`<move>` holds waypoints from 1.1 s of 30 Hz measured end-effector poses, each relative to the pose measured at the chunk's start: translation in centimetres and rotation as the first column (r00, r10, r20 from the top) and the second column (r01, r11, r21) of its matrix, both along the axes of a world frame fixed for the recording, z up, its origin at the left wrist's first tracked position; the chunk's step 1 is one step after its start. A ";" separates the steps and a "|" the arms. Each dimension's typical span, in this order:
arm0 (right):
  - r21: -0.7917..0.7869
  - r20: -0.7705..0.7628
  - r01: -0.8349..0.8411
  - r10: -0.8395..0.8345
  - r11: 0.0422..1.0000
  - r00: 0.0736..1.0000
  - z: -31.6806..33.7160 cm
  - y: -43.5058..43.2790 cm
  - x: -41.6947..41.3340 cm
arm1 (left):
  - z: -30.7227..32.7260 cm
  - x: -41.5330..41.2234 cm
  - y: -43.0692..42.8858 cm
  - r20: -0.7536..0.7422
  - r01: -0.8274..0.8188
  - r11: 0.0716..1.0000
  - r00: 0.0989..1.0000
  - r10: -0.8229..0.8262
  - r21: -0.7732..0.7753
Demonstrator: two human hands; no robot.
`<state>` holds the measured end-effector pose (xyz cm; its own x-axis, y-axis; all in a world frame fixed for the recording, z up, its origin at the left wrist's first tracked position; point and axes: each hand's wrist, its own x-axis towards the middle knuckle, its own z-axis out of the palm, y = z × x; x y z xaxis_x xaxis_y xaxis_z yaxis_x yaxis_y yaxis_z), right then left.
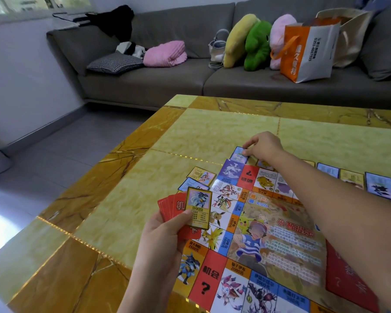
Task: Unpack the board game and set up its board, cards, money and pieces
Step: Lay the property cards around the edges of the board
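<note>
Holding: my left hand [165,231] grips a fan of red cards [169,205], fingers curled beneath them. The thumb presses a gold-bordered picture card [198,207] onto the front of the fan, facing me.
Reaching: my right hand [265,146] stretches to the far left corner of the colourful printed game board [269,233]. There thumb and forefinger pinch the edge of a blue-bordered picture card [238,154], the other fingers curled in.
Hands: well apart, the left near me by the board's left edge, the right at its far end.
Board: unfolded flat on the yellow marble-patterned table [212,132], pictured squares running round its rim.
Laid out: two small picture cards [198,177] on the table just beside the board's left edge. A row of blue and yellow picture cards [348,177] lies along the far side, past my right forearm.
Red patch [345,279]: on the board's right part; single card or stack, I cannot tell.
Behind: a grey fabric sofa [167,82] with cushions, plush toys and an orange-and-white bag [307,53].
</note>
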<state>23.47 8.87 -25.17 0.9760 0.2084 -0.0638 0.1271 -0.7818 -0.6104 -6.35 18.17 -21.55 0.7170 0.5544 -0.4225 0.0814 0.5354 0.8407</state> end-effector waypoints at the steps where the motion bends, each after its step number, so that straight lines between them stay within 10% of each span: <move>1: -0.001 0.001 0.002 -0.002 1.000 1.000 0.0 0.1 0.0 | 0.1 0.0 0.0 -0.003 0.004 1.000 1.000 -0.004 0.006; 6: 0.020 -0.003 0.008 -0.008 1.000 1.000 0.1 0.1 -0.3 | 0.0 -0.2 -0.2 -0.048 0.032 0.994 0.998 -0.027 0.104; 13: 0.554 0.042 0.078 -0.121 0.829 0.992 3.8 -1.8 -3.3 | 0.5 -0.3 -0.7 -0.057 0.128 0.988 0.991 -0.123 0.091; 24: 0.623 -0.271 -0.240 0.494 0.744 0.826 8.4 -8.7 -17.1 | 2.2 -0.8 -2.3 0.076 0.402 0.916 0.913 -0.401 -0.004; 33: 0.561 -0.278 -0.174 0.382 0.810 0.881 8.1 -14.5 -22.9 | 2.4 -1.3 -5.4 0.104 0.599 0.798 0.799 -0.592 -0.063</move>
<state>0.53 -5.67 -17.09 0.7959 0.5700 -0.2042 -0.0200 -0.3124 -0.9498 -7.66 12.78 -19.12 0.9245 -0.0296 -0.3799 0.3476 0.4740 0.8090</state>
